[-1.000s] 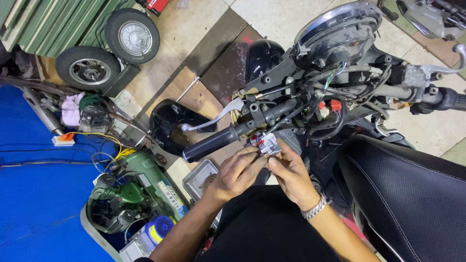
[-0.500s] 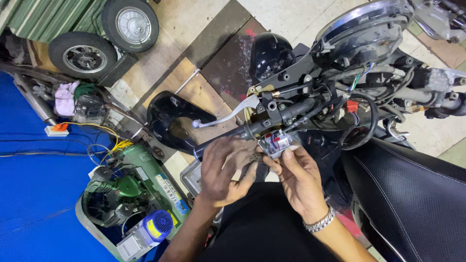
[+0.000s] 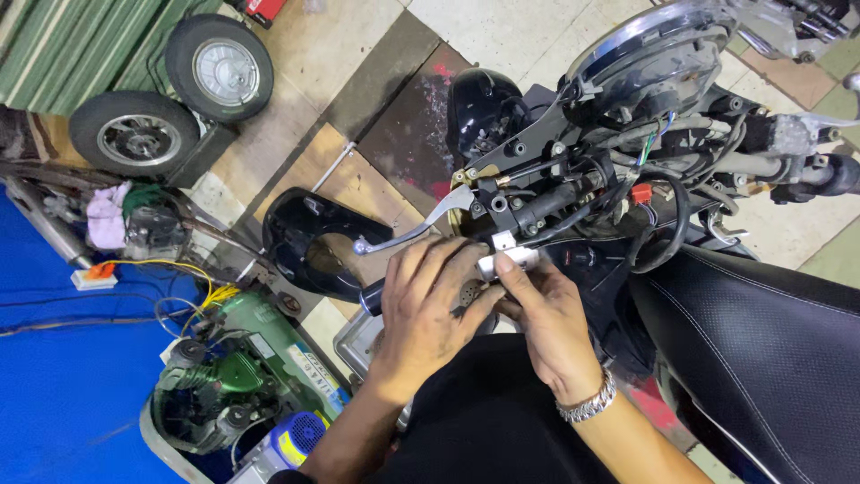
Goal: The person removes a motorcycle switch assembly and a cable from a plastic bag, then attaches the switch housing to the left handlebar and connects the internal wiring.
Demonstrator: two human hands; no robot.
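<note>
My left hand [image 3: 428, 309] lies over the black handlebar grip [image 3: 371, 297] of a motorcycle, its fingers curled around the bar and hiding most of the grip. My right hand [image 3: 548, 321], a metal bracelet [image 3: 587, 405] on its wrist, pinches a small silver-grey switch part [image 3: 507, 262] against the bar just below the silver brake lever [image 3: 414, 230]. Both hands touch each other at the bar. Loose wires with a red connector [image 3: 640, 192] hang right of them, below the round headlight [image 3: 661, 54].
The black motorcycle seat [image 3: 761, 332] fills the right. A black fairing piece [image 3: 313, 237] and a black helmet-like shell [image 3: 479, 108] lie on the tiled floor. Two small wheels [image 3: 219, 64] stand at top left. A green compressor [image 3: 233, 376] sits beside a blue tarp [image 3: 63, 394].
My left hand has moved from open, just below the bar, onto the grip and closed around it. My right hand still holds the small silver part, now pressed at the bar.
</note>
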